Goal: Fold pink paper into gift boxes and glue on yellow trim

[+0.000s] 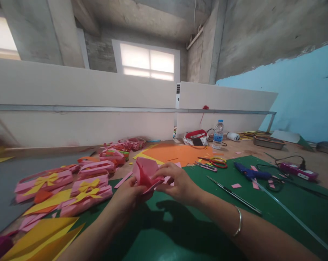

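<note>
– Left hand, right hand: gripping what?
– Both pinch one folded pink paper piece over the green cutting mat, mid-desk.
– Nearby?
– Bowed pink paper baskets leftward; blue glue gun toward the right edge.

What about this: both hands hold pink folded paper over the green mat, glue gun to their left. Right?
No, head view shows the glue gun right of the hands. Otherwise left hand and right hand hold the pink folded paper over the green mat.
</note>
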Motion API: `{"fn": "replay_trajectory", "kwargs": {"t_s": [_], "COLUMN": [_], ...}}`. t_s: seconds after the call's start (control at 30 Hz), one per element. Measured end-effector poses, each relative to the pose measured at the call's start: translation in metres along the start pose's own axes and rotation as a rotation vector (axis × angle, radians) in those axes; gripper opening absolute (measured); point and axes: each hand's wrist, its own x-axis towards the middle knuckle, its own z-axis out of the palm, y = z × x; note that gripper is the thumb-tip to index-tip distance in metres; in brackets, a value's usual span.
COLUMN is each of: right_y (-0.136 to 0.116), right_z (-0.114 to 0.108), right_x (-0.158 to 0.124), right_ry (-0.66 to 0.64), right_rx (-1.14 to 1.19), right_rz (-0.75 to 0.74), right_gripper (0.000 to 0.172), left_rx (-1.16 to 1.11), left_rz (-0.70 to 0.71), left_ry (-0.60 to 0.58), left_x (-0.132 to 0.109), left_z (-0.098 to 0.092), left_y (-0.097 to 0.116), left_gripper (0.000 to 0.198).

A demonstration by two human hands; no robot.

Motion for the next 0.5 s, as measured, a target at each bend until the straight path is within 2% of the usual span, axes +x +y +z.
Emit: {"fn": "replay_trajectory", "kwargs": {"t_s": [0.1, 0.17, 0.33, 0.5], "right_y": [0.0, 0.002, 0.002, -0.009], "right_z": [0.003, 0.005, 0.009, 0.013], "right_x": [-0.003, -0.005, -0.007, -0.007], "right_ry": [-0.011, -0.001, 0.098, 0.175], "right_rx": [-0.041, -0.162, -0.627, -0.818], "right_rz": [-0.054, -0.126, -0.376, -0.536], "right_gripper": [0.031, 0.036, 0.025, 0.017], "left_rx": [-0.005, -0.001, 0.07, 0.174], "left_rz": [0.016, 0.047, 0.235, 0.362], "left_ry": [-0.004, -0.01, -0.028, 0.052], "left_x": [-0.002, -0.005, -0.01, -0.005], "left_z": [0.0, 0.001, 0.005, 0.006], "left_y": [0.0, 0.001, 0.006, 0.001], "left_gripper": [0.023, 0.019, 0.016, 0.031]}}
